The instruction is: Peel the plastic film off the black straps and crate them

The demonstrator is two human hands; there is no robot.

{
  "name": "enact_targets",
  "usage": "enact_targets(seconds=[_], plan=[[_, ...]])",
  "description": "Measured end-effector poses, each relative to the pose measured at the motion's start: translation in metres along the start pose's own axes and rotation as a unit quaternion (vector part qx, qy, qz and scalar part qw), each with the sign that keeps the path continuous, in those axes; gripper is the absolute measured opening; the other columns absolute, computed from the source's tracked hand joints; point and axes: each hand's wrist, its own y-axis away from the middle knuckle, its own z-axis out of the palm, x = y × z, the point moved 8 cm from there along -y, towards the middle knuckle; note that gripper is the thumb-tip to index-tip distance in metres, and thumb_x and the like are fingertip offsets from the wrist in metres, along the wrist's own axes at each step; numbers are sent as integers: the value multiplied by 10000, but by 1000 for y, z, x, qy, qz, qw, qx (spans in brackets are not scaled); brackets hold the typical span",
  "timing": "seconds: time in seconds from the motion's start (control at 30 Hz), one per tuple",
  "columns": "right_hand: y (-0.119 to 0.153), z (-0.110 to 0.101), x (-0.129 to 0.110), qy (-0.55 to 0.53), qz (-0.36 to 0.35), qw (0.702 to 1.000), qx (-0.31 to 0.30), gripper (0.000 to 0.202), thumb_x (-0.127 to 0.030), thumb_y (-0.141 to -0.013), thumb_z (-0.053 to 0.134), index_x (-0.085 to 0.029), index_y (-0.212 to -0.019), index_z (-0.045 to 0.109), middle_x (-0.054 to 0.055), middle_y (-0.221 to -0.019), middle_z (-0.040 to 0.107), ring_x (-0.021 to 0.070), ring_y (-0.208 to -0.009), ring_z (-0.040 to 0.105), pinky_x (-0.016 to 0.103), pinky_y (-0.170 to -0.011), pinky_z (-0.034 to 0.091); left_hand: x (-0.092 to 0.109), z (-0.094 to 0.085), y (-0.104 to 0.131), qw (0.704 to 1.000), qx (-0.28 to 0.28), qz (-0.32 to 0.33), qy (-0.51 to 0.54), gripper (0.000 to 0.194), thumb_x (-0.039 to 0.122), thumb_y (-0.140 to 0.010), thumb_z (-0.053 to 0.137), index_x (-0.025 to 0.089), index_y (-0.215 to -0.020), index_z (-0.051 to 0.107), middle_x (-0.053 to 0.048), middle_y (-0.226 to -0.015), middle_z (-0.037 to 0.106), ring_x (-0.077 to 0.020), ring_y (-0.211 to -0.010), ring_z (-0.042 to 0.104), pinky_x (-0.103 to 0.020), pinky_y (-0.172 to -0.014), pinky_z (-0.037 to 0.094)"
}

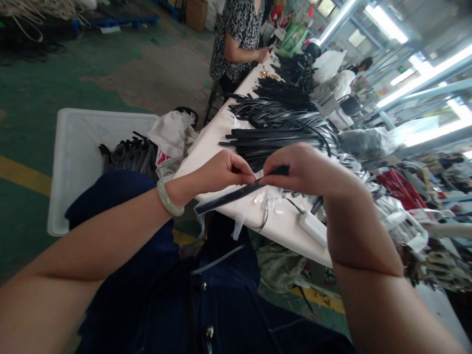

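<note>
A dark, flat strap (228,198) is pinched between my two hands above the near edge of the white table (210,147). My left hand (224,172), with a pale bangle on its wrist, grips it between thumb and fingertips. Close against it, my right hand (295,169) pinches the same strap, its fingers bent down. One end of the strap slants down to the left, past the table edge. Just beyond my hands lies a row of black straps (265,140). Clear plastic scraps (265,201) are beneath the held strap.
On the left stands a translucent plastic bin (73,123) holding dark straps (136,155), with a white bag (173,130) beside it. A white power strip (313,228) rests at the table's near right. Another person (236,44) works farther along the table, near small gold-coloured pieces (270,75).
</note>
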Motion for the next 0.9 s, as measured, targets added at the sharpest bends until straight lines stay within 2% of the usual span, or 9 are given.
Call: enact_targets(seconds=[0.07,0.13,0.23,0.33,0.5,0.67,0.8,0.87,0.9], plan=[[-6,21,-4,19,-15,999,-41,249,-380,-851,598,-175,-753,702,25,-706,661,133,-622,552,252,-594,322,-4,5,0,1000,3,-6,13,89,190,-674,720,105,-696,731,-30,-648,672,-117,-606,574,-234,-592,429],[-7,32,4,50,15,997,-54,219,-372,-837,619,-173,-804,707,35,-744,672,147,-663,566,252,-602,313,-11,5,0,1000,11,-11,0,101,195,-673,703,97,-684,724,-22,-610,653,-105,-570,549,-224,-562,411],[4,25,25,74,78,994,-27,269,-432,-827,631,-174,-864,701,43,-772,674,158,-671,563,254,-615,318,-19,-5,-1,996,44,-22,-71,145,231,-688,697,91,-695,733,-26,-588,645,-107,-553,540,-225,-542,393],[10,21,33,38,80,996,-15,272,-405,-876,571,-167,-815,688,39,-744,659,143,-647,545,252,-630,327,-23,-10,-3,989,70,-35,-125,124,203,-682,693,91,-701,741,-37,-601,662,-120,-574,560,-230,-557,396],[6,51,32,6,67,995,-68,243,-400,-821,651,-159,-848,676,34,-763,650,148,-678,544,243,-617,311,-26,2,-2,991,25,-25,-128,101,152,-688,652,101,-714,735,-30,-654,688,-124,-618,587,-218,-589,408],[14,54,49,-61,86,993,-50,266,-399,-867,592,-145,-826,657,22,-723,625,127,-639,521,233,-624,333,-36,-8,1,979,57,-47,-192,145,201,-737,625,92,-725,720,-34,-643,672,-119,-594,555,-216,-563,372],[11,76,38,-76,40,990,-109,187,-321,-853,617,-143,-841,677,24,-728,633,128,-660,525,234,-617,316,-42,7,3,989,-16,-38,-139,140,212,-730,641,102,-739,727,-29,-676,680,-124,-640,575,-212,-601,394],[12,82,42,-56,56,990,-116,184,-326,-840,636,-149,-850,686,28,-750,645,131,-673,531,237,-618,312,-45,8,5,989,-25,-40,-137,126,203,-725,641,110,-715,725,-17,-654,667,-119,-634,566,-210,-605,391],[13,81,48,-49,77,990,-105,200,-344,-839,640,-149,-840,686,25,-741,642,130,-662,527,238,-614,312,-47,5,6,988,-13,-46,-146,120,199,-720,638,112,-701,720,-12,-642,659,-116,-624,559,-210,-602,387]])
